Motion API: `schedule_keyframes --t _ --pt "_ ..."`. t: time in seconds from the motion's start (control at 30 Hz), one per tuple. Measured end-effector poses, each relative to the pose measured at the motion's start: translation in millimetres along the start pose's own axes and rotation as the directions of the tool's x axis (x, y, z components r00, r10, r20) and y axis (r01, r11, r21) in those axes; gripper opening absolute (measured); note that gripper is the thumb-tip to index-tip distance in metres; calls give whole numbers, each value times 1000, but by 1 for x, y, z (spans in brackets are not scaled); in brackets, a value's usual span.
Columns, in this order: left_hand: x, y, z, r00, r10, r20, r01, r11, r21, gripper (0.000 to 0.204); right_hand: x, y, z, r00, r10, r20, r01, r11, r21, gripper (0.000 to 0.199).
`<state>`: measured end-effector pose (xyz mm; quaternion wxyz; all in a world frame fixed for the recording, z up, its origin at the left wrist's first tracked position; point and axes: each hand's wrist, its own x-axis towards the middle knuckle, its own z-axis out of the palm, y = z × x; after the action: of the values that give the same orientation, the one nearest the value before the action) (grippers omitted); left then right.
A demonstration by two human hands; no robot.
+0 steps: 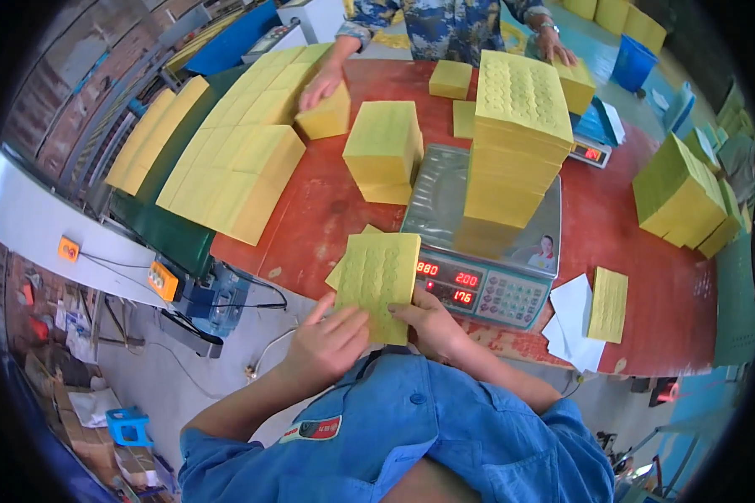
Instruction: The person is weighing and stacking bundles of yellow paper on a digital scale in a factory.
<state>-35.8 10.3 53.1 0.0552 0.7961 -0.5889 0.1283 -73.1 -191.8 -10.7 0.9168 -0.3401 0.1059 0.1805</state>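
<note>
A few yellow paper sheets (380, 272) with embossed rows are held upright in front of my chest. My right hand (434, 323) grips their right edge, thumb on the front and fingers behind. At the lower left edge, my left hand (331, 339) is closed with bent fingers against the sheets. Another yellow piece pokes out behind them, over the table's near edge. Just beyond, a digital counting scale (486, 289) with lit red digits carries a tall stack of the same yellow paper (516, 151) on its metal plate.
Across the red table (310, 205), a co-worker's hand (323, 86) rests on a yellow block; the other touches a stack near a second scale (590, 153). Yellow stacks (235, 159) line the left, more (679, 193) the right. White papers (575, 323) lie right of my scale.
</note>
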Motion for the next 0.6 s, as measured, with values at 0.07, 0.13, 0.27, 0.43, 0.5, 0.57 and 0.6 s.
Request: schedule_keyframes --t 0.07,0.13,0.27,0.43,0.5,0.57,0.6 --pt "7 1 -11 947 -263 -182 232 957 -177 37 -9 -6 0 994 -104 26 107 951 -290 44" --pt "0 -9 -6 874 -417 -248 342 892 -296 45 -22 -26 14 989 -130 70 146 936 -320 44" --pt "28 -39 -4 633 -740 230 227 -107 -968 35 -38 -71 27 937 -281 205 342 856 -389 44" --pt "117 -58 -32 748 -608 265 140 -245 -959 26 -66 -149 43 866 -479 144 463 661 -591 42" --pt "171 -68 -42 773 -621 132 38 -163 -986 22 -65 -184 40 718 -678 158 553 417 -721 40" --pt "218 -98 -44 811 -579 81 52 -66 -996 20 -62 -223 38 568 -806 164 502 182 -845 42" --pt "236 -115 -46 842 -530 99 95 -35 -995 19 -61 -243 43 552 -827 101 426 176 -887 44"
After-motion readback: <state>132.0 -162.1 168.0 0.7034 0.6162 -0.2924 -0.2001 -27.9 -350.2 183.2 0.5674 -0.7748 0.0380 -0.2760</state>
